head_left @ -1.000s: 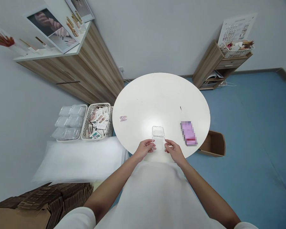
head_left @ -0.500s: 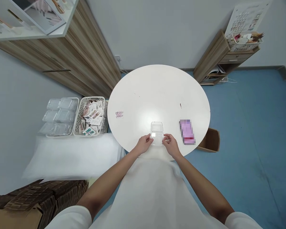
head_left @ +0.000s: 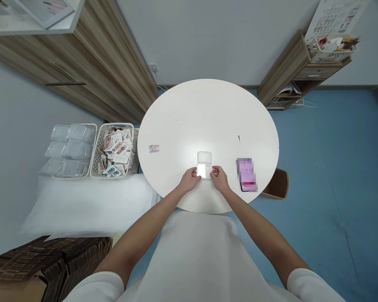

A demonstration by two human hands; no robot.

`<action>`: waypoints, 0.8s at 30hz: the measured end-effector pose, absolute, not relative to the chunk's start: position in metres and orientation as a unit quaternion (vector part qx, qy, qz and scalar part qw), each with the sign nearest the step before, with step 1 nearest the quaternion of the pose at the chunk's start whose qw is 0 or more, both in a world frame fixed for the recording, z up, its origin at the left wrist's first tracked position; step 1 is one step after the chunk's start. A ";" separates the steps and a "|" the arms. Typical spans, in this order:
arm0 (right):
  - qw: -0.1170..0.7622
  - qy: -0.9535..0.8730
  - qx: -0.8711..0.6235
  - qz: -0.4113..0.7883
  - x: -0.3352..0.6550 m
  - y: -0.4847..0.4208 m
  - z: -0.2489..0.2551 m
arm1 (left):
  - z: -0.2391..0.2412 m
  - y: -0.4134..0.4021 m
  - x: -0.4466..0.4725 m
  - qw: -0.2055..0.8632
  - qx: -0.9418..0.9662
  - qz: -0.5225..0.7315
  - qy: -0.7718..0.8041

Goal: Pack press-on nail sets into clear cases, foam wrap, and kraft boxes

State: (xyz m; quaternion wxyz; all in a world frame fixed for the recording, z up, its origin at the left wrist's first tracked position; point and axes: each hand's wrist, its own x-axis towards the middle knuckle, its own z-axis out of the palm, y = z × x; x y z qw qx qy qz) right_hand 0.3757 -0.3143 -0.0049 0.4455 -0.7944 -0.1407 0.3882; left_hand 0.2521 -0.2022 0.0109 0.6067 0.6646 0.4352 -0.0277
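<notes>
- Two bare hands are working at the near edge of a round white table [head_left: 208, 109], both meeting on one small clear plastic hinged case [head_left: 204, 165].
- The left hand [head_left: 189, 181] is pinching the case's near-left corner, fingers closed on the plastic.
- The right hand [head_left: 219, 179] is gripping the near-right corner the same way, thumb and fingers clamped on the case.
- The case is lying open and flat on the tabletop, its lid half pointing toward 12 o'clock and its base half sitting between the two hands; the base is catching a bright glare.
- A purple rectangular packet [head_left: 247, 174] is lying on the table at 3 o'clock from the case, well apart from it; its face is blurred.
- A small pink-patterned card [head_left: 154, 148] is lying at about 10 o'clock from the case, near the table's left rim.
- A white mesh basket of mixed printed cards [head_left: 115, 149] is standing off the table at 9 o'clock, just beside the rim.
- A stack of clear plastic trays [head_left: 67, 149] is sitting just left of that basket.
- A brown cardboard box [head_left: 277, 183] is resting on the blue floor at 3 o'clock, partly under the table's edge.
</notes>
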 end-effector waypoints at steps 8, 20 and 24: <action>0.423 -0.150 -0.801 0.395 0.384 -0.305 -0.015 | -0.003 -0.196 0.264 0.579 0.690 -0.026 0.434; 0.432 -0.161 -0.798 0.389 0.381 -0.304 -0.018 | -0.005 -0.196 0.271 0.558 0.703 -0.042 0.438; 0.416 -0.178 -0.806 0.382 0.378 -0.305 -0.017 | -0.004 -0.199 0.270 0.556 0.703 -0.039 0.442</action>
